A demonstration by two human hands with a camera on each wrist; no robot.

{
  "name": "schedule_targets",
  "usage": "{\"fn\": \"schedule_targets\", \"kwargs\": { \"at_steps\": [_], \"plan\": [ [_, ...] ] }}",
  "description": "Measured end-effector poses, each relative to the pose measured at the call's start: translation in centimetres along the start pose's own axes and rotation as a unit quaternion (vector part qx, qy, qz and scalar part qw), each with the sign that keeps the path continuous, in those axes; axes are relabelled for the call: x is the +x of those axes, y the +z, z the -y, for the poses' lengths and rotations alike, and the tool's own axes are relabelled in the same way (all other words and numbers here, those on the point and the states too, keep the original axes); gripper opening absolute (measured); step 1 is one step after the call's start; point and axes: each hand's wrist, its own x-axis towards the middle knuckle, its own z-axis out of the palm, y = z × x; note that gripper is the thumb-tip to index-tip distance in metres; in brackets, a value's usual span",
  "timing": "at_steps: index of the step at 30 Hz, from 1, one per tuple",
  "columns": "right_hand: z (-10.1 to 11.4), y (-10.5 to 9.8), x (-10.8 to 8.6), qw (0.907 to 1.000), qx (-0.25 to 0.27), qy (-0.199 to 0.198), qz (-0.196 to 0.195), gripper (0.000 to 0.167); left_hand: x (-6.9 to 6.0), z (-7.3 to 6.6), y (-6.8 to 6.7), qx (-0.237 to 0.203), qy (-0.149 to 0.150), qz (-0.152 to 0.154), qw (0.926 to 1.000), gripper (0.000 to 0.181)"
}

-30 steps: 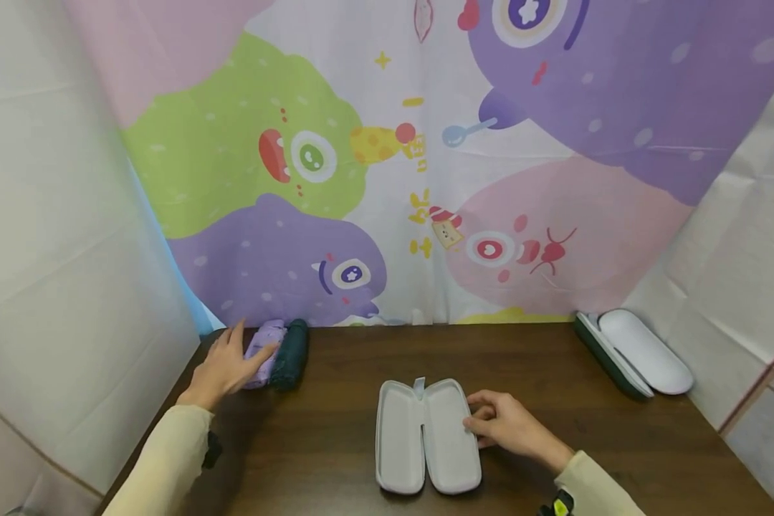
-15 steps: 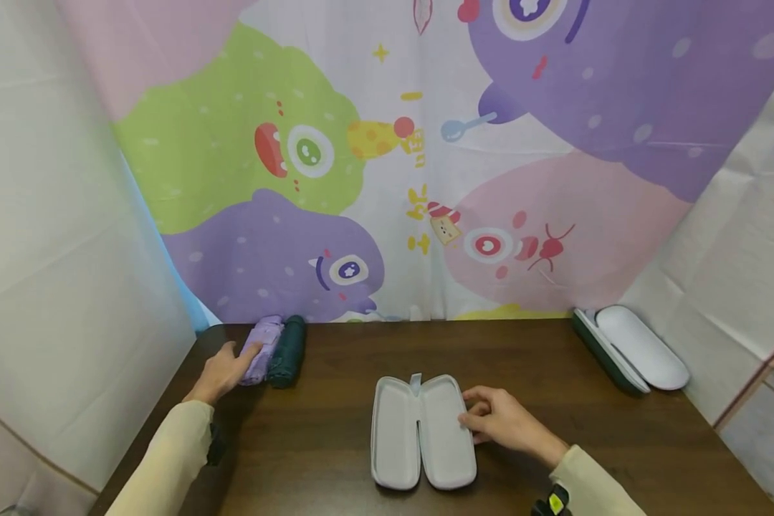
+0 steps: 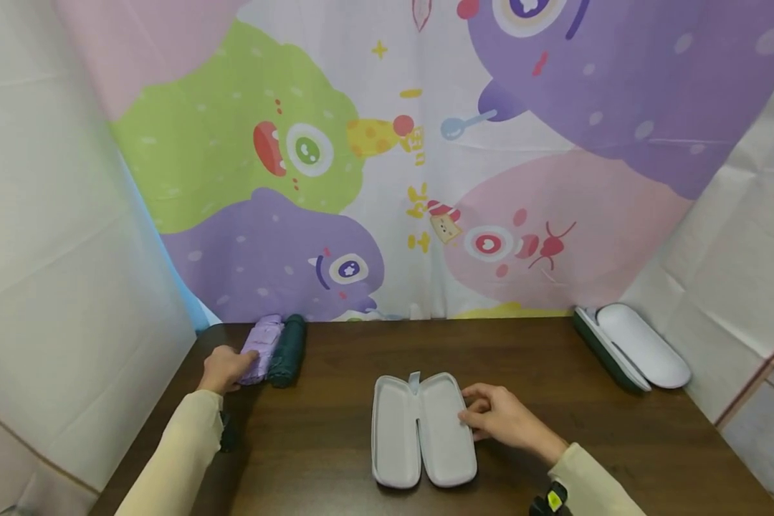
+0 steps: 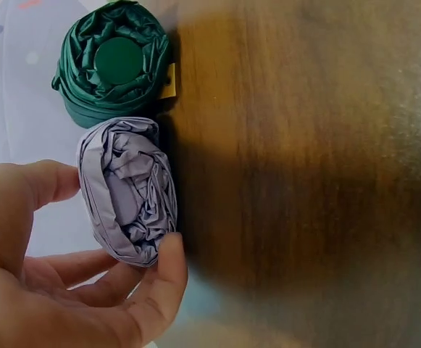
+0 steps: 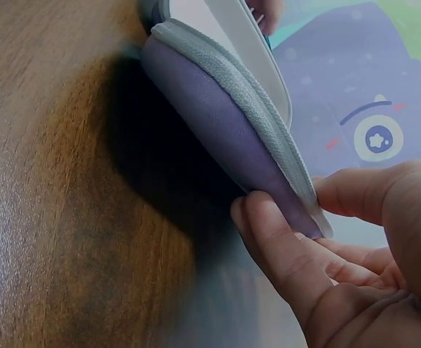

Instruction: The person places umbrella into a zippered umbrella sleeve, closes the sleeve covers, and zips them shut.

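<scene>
At the table's back left, my left hand (image 3: 226,367) holds a rolled lilac folding umbrella (image 3: 264,342) between thumb and fingers. In the left wrist view its crumpled fabric end (image 4: 129,192) faces the camera. Right beside it lies a rolled dark green folding umbrella (image 3: 288,351), with a round green cap (image 4: 119,61) at its end. My right hand (image 3: 508,423) pinches the right edge of an unfolded zip case (image 3: 395,433) at the front middle. The case shows a pale grey lining above; its outside (image 5: 210,119) is purple in the right wrist view.
A second open case (image 3: 645,347), dark green outside with white lining, lies at the table's back right. A cartoon-printed cloth (image 3: 413,279) hangs behind the table (image 3: 335,358). White cloth walls stand at both sides.
My left hand has come down from above the lilac umbrella and closed round its left side. The right hand has stayed at the case's edge. The head view has shifted slightly.
</scene>
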Motion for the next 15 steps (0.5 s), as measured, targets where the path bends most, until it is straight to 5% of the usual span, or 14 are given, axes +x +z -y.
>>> {"fn": "schedule_targets", "kwargs": {
  "at_steps": [15],
  "plan": [
    [-0.1,-0.4,0.0,0.9999,0.008,0.008,-0.004,0.049,0.7,-2.1,-1.1,-0.078,-0.088,0.066,0.9908,0.07]
  ]
}}
